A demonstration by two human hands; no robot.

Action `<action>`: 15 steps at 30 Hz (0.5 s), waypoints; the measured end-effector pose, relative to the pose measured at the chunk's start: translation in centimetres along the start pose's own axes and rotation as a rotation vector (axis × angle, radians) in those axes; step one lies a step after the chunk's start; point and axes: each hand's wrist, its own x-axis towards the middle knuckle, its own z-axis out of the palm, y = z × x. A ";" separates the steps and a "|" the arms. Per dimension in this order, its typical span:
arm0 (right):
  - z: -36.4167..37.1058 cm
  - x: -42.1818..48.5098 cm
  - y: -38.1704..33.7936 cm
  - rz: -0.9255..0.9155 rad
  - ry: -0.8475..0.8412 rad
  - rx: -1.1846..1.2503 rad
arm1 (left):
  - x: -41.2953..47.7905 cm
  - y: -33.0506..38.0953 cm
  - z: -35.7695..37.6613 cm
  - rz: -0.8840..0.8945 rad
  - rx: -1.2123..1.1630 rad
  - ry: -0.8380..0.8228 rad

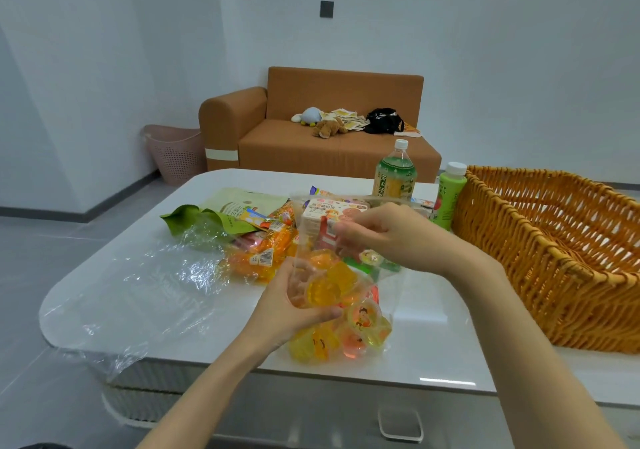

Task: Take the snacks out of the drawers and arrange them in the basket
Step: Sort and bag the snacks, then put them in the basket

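A clear plastic bag of jelly cups (346, 324), yellow, orange and pink, lies at the near middle of the white table (433, 330). My left hand (294, 310) grips the bag's lower part round a yellow cup. My right hand (384, 237) pinches the bag's upper edge above it. An orange wicker basket (554, 251) stands at the right, nothing visible inside it. Behind my hands lie a biscuit box (322, 216), orange snack packs (263, 251) and a green pouch (221, 213).
Two drink bottles stand beside the basket, a large one (394, 174) and a green one (448, 195). A loose clear plastic sheet (145, 285) covers the table's left side. A drawer front with a handle (400, 424) shows below the table edge. A brown sofa (311, 136) stands behind.
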 end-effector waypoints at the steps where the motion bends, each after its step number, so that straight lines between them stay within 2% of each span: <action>1: -0.4 -0.4 0.2 -0.002 -0.052 -0.029 | 0.0 0.1 -0.1 -0.008 -0.011 -0.009; 4: -0.9 -0.9 1.4 0.014 -0.130 -0.154 | 0.0 0.1 -0.1 -0.014 -0.018 -0.026; 7: -0.5 -0.6 1.5 -0.039 0.021 -0.114 | 0.3 0.1 -0.2 -0.037 -0.029 -0.006; 10: 0.4 -0.1 0.4 -0.186 0.222 -0.123 | 0.7 0.3 -0.6 -0.057 -0.038 -0.034; 13: 1.7 0.5 0.0 -0.318 0.275 -0.144 | 0.6 0.7 -0.6 -0.070 -0.032 -0.039; 15: 2.3 0.8 0.6 -0.307 0.285 -0.124 | 0.6 0.8 -0.3 -0.077 0.024 0.000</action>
